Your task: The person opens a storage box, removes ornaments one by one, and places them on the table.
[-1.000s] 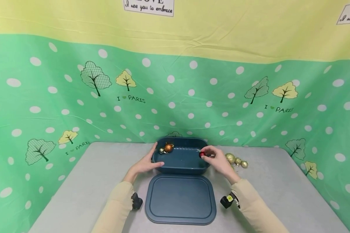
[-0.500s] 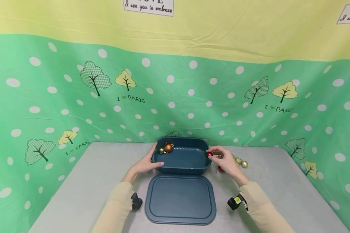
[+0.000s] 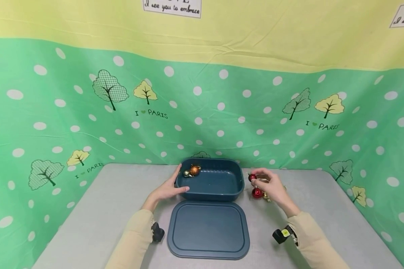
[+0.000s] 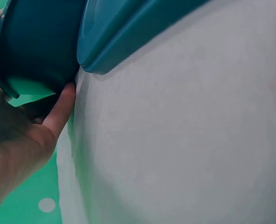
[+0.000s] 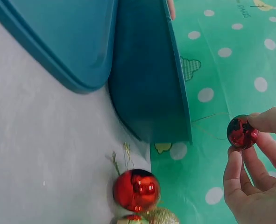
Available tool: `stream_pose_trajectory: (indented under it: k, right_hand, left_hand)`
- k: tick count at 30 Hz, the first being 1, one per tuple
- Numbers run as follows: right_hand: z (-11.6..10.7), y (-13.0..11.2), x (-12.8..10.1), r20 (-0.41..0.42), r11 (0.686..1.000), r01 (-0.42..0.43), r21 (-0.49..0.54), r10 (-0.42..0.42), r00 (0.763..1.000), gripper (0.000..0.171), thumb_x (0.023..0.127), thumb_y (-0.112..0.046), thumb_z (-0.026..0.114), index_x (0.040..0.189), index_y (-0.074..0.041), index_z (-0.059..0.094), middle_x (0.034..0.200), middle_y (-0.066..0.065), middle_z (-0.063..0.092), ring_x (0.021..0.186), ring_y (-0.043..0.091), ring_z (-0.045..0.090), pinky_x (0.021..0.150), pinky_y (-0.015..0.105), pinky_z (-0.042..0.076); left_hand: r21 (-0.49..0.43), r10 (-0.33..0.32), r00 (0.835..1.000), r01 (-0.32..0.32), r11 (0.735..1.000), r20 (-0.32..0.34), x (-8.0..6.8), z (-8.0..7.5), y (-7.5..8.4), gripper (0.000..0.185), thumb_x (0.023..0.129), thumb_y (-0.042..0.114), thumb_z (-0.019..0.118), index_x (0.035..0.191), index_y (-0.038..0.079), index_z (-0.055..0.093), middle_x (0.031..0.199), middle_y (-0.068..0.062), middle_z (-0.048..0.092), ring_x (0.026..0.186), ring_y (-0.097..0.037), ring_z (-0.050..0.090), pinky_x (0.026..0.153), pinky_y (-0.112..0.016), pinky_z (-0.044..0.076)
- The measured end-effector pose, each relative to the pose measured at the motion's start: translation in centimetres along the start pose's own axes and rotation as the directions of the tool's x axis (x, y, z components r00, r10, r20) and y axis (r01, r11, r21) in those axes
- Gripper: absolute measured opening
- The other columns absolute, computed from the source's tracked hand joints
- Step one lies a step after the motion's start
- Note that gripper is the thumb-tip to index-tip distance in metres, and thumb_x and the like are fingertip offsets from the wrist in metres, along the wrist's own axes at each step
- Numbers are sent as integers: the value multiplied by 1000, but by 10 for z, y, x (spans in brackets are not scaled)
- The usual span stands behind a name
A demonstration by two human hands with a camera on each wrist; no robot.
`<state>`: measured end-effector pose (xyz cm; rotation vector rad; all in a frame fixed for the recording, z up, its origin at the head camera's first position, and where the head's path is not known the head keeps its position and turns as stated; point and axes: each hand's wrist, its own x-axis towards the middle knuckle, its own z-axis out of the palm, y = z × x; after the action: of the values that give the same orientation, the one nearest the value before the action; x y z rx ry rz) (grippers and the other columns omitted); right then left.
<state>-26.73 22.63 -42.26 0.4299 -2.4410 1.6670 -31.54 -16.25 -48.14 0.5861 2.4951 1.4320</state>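
A small red bauble is pinched between the thumb and fingertips of the right hand, and is held above the desk just to the right of the blue tub, level with its rim; a thin hanging thread is seen trailing from the bauble toward the tub. Below that hand, a larger red bauble is found lying on the desk to the right of the tub, with a glittery gold bauble touching it on the side away from the tub. The left hand is laid against the left wall of the tub, its fingers held fairly straight along the outside and its thumb pressed at the base by the front left corner; nothing is gripped by it. Inside the tub, in its far left corner, an orange bauble and a small gold bauble are seen side by side. The tub's blue lid is laid flat on the desk directly in front of the tub, its far edge just beside the tub's near wall.
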Motion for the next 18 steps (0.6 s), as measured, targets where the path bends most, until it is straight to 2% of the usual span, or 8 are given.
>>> stream_pose_trajectory:
  k: [10, 18]
  right_hand:
    - [-20, 5, -11, -36, 997, -64, -40, 63, 997, 30, 90, -1, 65, 117, 9, 59, 114, 25, 60, 100, 21, 59, 80, 22, 52]
    - [-35, 14, -18, -53, 998, -47, -44, 45, 998, 32, 88, 3, 64, 119, 11, 57, 117, 27, 58, 97, 7, 57, 80, 18, 50]
  left_hand:
    - [6, 1, 1000, -1, 1000, -5, -1, 0, 0, 102, 89, 32, 69, 156, 13, -7, 160, -16, -7, 143, -43, 3, 111, -61, 12]
    - [2, 13, 1000, -13, 1000, -6, 0, 0, 0, 100, 90, 28, 68, 155, 12, -7, 160, -17, -6, 142, -44, 3, 110, -61, 12]
